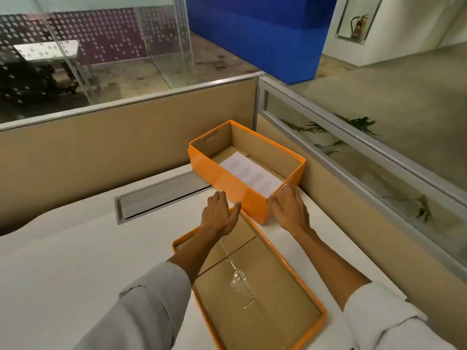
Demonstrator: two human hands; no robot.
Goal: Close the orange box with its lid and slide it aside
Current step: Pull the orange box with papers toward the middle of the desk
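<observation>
An open orange box (222,176) stands in the desk's far right corner, with a printed white sheet (249,173) lying inside. Its orange lid (255,291) lies upside down on the desk in front of it, brown cardboard inside facing up. My left hand (219,214) hovers flat, fingers apart, over the lid's far end, just short of the box's long side. My right hand (290,207) rests at the box's near corner, fingers spread against its short end wall. Neither hand grips anything.
The white desk (75,261) has a metal cable tray slot (161,195) left of the box. Tan partition panels (126,147) close the far side and the right side, the right one topped with glass. Both sleeves are light grey.
</observation>
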